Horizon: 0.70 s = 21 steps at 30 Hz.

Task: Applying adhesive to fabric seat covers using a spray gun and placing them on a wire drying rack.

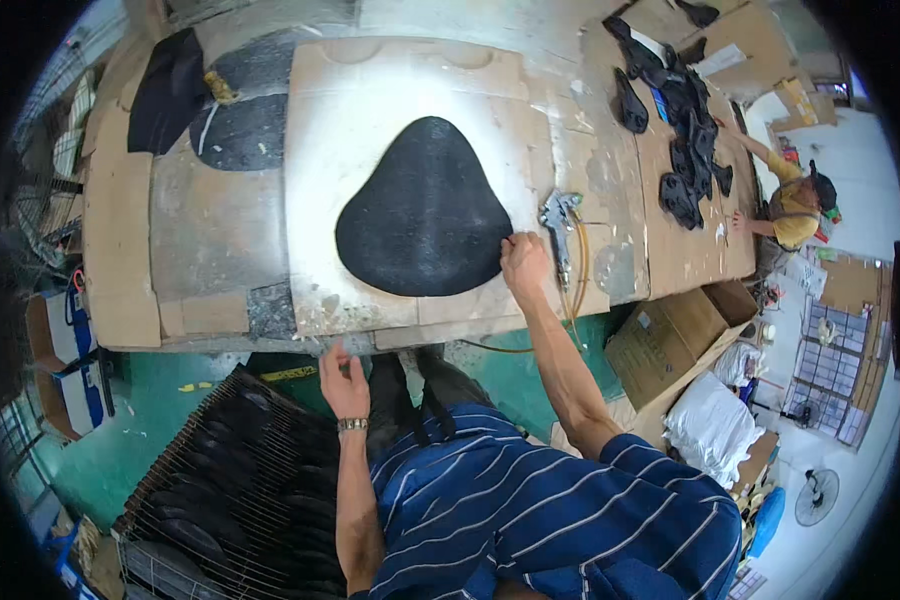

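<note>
A black, rounded triangular pad [425, 215] lies flat on a cardboard sheet dusted with white on the worktable. My right hand [526, 265] is at the pad's lower right edge, with the thumb and fingers closed on the rim. Just right of that hand rests a metal spray gun [558, 232] with an orange-brown hose [583, 262]; I am not touching it. My left hand [343, 385], with a watch at its wrist, hangs in front of the table's near edge. Its fingers are loosely curved and apart, and it holds nothing.
A wire rack [235, 490] filled with several black pads stands at the lower left. Black pieces [685, 130] lie heaped at the table's right side, where a co-worker [795, 210] reaches over them. A cardboard box [665, 340] and white sacks [710, 425] sit at the right.
</note>
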{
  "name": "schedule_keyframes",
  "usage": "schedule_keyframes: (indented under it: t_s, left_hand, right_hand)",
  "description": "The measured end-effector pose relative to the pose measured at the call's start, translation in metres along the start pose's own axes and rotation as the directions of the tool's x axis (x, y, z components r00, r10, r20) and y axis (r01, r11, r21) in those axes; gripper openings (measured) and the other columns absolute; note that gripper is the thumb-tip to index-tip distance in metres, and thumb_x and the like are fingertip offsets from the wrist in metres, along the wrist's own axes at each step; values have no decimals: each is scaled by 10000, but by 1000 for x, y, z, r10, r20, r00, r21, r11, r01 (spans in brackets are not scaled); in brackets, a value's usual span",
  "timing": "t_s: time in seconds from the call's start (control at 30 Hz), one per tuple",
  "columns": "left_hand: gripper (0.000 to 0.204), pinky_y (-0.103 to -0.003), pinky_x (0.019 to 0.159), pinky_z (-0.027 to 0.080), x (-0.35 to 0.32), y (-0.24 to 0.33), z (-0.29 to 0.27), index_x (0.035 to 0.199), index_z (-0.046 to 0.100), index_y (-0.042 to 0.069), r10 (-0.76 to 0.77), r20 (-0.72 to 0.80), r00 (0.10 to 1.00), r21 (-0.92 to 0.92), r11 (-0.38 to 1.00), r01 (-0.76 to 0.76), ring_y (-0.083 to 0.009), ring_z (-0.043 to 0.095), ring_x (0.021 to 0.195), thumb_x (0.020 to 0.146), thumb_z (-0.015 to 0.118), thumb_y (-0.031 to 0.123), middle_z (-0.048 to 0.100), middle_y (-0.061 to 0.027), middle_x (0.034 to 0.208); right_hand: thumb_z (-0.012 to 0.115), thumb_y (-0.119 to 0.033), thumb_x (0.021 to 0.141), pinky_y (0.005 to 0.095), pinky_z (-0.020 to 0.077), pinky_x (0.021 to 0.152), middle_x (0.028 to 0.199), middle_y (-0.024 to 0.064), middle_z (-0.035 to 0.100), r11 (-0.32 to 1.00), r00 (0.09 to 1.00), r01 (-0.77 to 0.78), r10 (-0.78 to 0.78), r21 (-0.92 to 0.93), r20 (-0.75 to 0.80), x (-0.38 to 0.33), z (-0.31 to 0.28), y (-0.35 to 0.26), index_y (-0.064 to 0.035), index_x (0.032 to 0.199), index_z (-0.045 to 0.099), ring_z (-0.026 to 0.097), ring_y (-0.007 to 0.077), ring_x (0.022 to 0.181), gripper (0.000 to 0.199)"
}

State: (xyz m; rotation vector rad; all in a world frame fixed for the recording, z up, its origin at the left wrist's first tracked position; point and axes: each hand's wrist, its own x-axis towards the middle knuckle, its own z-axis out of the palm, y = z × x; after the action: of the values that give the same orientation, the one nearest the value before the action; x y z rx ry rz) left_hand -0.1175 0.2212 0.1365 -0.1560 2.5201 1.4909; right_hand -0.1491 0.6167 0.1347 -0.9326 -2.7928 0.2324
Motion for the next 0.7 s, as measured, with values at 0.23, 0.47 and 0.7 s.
schedule_keyframes:
  t_s: [0.23,0.47,0.7]
  left_hand:
    - [318,-355,721,529,71,5,24,1147,644,29,110,115,987,77,990,-119,-208,619,816,897,765,182,624,-87,961]
    - [345,-430,782,517,90,4,32,1041,623,69,-63,161,985,85,995,49,-290,612,849,815,810,252,586,-100,949]
    - [342,-436,799,510,92,9,30,1033,596,88,-84,121,989,44,996,79,-304,611,884,795,824,180,589,-97,950]
  right_hand:
    - [758,-209,842,465,561,746,881,137,694,941,938,334,-337,56,80,15,-14,-90,-55,819,722,700,339,849,160]
    - [753,-177,841,422,587,685,915,123,688,765,753,568,-632,303,183,6,17,-235,-60,937,699,715,311,834,160]
    - [717,-108,839,423,590,679,975,142,660,515,475,817,-856,259,203,28,56,-255,-57,980,685,699,308,884,153]
